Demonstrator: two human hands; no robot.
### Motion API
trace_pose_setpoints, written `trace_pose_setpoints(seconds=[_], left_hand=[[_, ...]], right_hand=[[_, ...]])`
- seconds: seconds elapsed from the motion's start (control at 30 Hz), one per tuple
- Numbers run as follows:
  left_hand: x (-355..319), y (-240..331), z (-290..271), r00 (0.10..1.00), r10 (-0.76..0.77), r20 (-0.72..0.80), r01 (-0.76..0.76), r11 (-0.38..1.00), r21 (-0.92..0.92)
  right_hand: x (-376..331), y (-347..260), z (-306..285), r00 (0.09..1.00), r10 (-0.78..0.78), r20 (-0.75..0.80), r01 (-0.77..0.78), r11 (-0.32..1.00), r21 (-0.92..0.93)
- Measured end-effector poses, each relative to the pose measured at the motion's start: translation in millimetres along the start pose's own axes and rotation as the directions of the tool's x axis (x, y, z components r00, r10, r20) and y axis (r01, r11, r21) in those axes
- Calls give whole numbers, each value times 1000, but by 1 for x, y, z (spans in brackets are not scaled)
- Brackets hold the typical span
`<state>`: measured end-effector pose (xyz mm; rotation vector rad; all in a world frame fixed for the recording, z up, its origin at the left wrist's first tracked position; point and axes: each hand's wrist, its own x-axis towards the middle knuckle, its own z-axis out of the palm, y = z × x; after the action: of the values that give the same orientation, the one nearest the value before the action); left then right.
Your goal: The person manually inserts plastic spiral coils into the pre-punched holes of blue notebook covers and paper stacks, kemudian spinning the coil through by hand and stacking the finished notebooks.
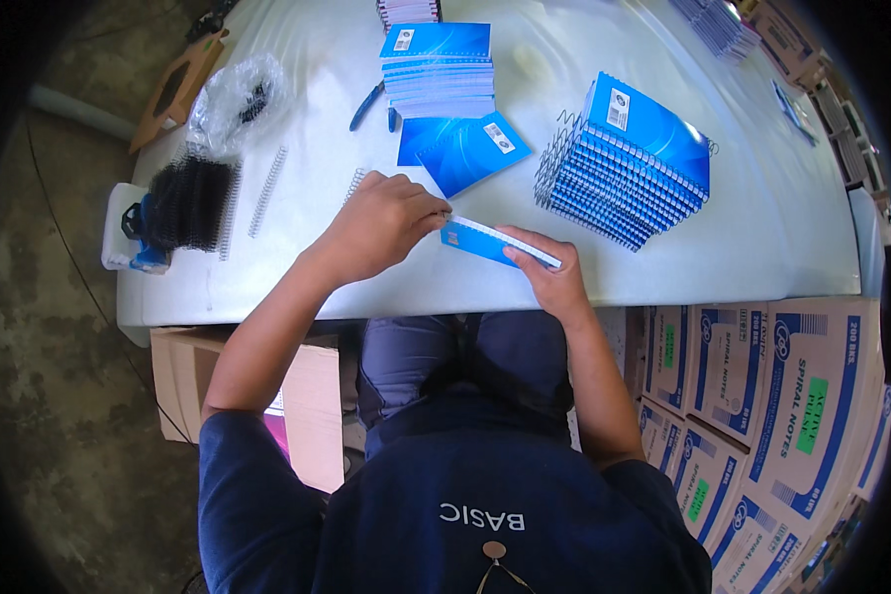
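Note:
A small blue notebook point(477, 241) is held up near the table's front edge, its white page edges facing up. My right hand point(554, 275) is closed around its right end, the thumb lying along the edge. At its left end my left hand point(391, 223) pinches close to the corner; anything between those fingertips is too small to make out. A spiral wire coil point(354, 185) shows partly from behind my left hand. Just beyond the hands lie loose blue notebooks point(475, 153), overlapping, below a stack of blue notebooks point(438, 79).
Spiral-bound notebooks point(624, 163) are piled at right. Blue-handled pliers point(368, 105) lie beside the far stack. At left are a loose coil point(267, 193), a bundle of black coils point(193, 203), and a clear plastic bag point(236, 104). Cartons point(762, 396) stand below the table at right.

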<state>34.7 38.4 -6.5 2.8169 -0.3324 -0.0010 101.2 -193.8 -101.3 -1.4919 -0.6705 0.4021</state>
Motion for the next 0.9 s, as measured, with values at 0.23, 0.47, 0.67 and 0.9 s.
trace_pose_setpoints(seconds=[0.23,0.47,0.67,0.9], left_hand=[[-23,16,66,929,31,-368,71,963,260],[-37,-8,65,663,210,-718,255,839,481],[-100,20,134,854,403,-330,-234,862,450],[-96,-1,156,929,55,-367,18,981,195]], right_hand=[[-13,2,22,983,-162,-89,153,983,-98],[-27,-2,45,963,-265,-42,257,957,-136],[-28,5,53,909,-416,-27,398,884,-244],[-31,8,60,906,-415,-79,376,878,-297]])
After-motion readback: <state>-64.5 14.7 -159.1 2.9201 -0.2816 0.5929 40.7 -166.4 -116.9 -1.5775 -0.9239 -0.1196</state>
